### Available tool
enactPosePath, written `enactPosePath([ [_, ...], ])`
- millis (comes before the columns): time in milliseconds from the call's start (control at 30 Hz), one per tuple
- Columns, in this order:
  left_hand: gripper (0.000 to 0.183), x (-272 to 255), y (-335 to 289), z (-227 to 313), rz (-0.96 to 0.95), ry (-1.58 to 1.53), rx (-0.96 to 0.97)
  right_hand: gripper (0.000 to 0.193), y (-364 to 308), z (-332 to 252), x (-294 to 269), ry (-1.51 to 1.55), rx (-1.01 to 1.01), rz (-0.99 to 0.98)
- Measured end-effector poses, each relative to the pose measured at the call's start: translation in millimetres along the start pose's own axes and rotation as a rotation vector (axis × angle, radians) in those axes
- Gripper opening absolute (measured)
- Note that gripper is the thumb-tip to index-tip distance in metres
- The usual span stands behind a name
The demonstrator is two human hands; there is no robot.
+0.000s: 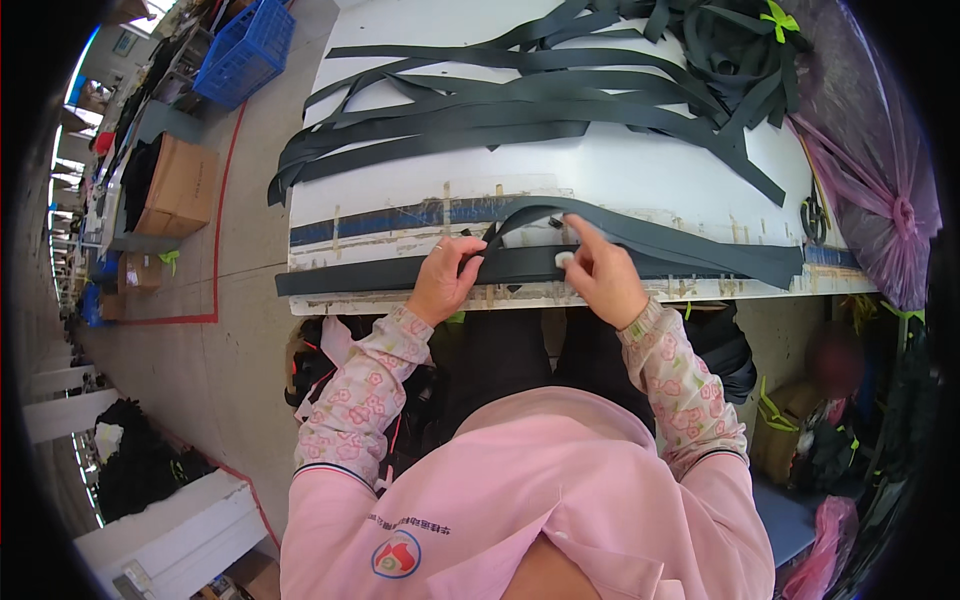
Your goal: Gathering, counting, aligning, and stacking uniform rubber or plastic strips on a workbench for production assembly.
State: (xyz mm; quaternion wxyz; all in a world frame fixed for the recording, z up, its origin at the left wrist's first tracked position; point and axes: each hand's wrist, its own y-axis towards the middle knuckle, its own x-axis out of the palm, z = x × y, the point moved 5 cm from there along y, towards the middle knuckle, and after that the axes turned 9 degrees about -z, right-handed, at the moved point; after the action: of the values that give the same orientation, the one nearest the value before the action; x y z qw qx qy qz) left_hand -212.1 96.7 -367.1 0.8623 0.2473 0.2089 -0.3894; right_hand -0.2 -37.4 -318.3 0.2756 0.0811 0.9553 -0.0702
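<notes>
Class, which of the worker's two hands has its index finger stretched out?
The right hand, its index finger extended toward the arched dark strap. The left hand is instead curled into a pinching grip on that strap.

A pink shirt is worn with flowered oversleeves (gathered cuffs) and seemingly black trousers.

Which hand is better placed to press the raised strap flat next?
Probably the right hand: its index finger extends to the raised strap; the left hand pinches at the strap's left end.
</notes>
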Motion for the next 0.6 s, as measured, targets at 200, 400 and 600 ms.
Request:
enactPosePath([
  [200, 0.02, -0.6, 4.0, 15.4, -0.082, 0.183, 0.101, 0.012, 21.8, -16.1, 62.2, 0.094, -0.048, -0.114],
  [400, 0.024, -0.4, 6.5, 12.9, -0.114, 0.193, 0.081, 0.01, 24.8, -14.1, 76.4, -0.035, -0.001, -0.108],
  [600, 0.024, -1.2, 5.7, 13.3, -0.125, 0.187, 0.076, 0.009, 25.8, -19.0, 81.9, -0.083, 0.016, -0.082],
])
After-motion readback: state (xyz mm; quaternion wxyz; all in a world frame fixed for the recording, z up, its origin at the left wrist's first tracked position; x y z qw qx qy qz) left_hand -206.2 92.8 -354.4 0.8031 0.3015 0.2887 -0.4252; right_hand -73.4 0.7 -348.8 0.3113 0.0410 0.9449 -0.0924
